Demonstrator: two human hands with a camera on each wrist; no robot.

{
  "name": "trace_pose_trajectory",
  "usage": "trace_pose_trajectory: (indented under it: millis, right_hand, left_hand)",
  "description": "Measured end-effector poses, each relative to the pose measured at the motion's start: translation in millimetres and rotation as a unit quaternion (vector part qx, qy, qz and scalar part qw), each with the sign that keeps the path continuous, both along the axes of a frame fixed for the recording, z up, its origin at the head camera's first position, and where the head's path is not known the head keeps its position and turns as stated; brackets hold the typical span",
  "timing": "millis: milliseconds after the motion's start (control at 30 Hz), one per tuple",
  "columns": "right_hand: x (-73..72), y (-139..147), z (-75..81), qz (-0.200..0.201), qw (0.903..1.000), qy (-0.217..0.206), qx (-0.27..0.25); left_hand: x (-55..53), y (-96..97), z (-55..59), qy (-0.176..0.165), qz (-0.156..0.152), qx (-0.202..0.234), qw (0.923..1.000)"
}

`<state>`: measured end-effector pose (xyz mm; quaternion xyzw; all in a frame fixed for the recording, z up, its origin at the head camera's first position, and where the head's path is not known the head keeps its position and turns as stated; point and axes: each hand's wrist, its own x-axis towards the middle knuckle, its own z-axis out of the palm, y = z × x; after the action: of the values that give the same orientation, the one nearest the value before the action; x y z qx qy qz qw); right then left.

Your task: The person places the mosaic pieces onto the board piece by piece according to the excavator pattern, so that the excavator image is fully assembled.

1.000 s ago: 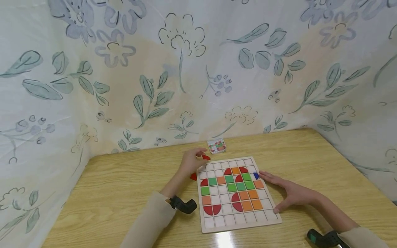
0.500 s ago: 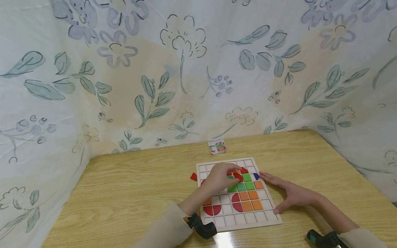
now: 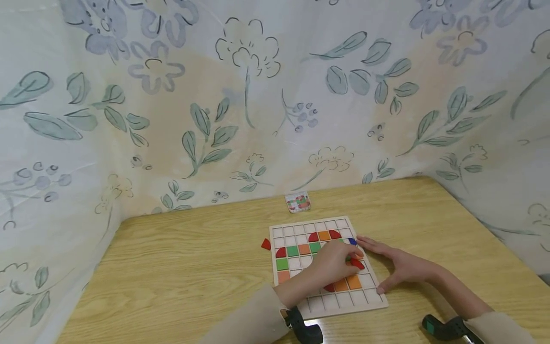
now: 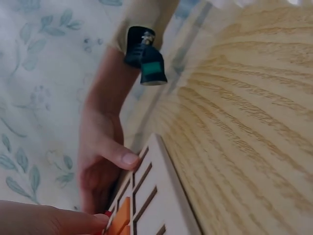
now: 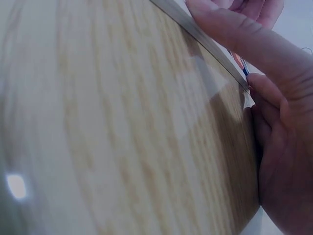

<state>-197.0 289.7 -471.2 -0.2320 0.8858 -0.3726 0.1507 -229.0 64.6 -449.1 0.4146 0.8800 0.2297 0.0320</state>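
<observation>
A wooden grid board (image 3: 324, 303) lies on the table, partly filled with green, orange, salmon and red tiles. My left hand (image 3: 333, 260) reaches over its right half and pinches a red quarter-circle tile (image 3: 357, 263) between thumb and fingers, covering several tiles below. In the left wrist view, a finger of that hand touches the red tile, close to an orange tile (image 4: 119, 218). My right hand (image 3: 401, 265) rests along the board's right edge with fingers and thumb spread, thumb near the lower corner. A small blue tile (image 3: 352, 241) sits by its fingertips at that edge.
A loose red tile (image 3: 266, 244) lies on the table left of the board. Behind the board lies a small pattern card (image 3: 298, 202) with a coloured grid. A flowered cloth (image 3: 275, 119) hangs along the table's back.
My left hand has carried the red tile from beyond the board's upper left corner, across the grid, to its right side. My right hand has stayed at the board's edge.
</observation>
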Motion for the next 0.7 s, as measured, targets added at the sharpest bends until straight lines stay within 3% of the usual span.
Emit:
trace_pose_trajectory:
  millis: [200, 700]
  right_hand:
    - [-0.6, 0.1, 0.8, 0.000, 0.9999, -0.011, -0.007]
    - [-1.3, 0.9, 1.2, 0.012, 0.9998, -0.008, -0.012]
  left_hand:
    - [0.4, 5.8, -6.8, 0.001, -0.001, 0.001, 1.0000]
    - [5.1, 4.3, -8.9, 0.010, -0.025, 0.004, 0.9996]
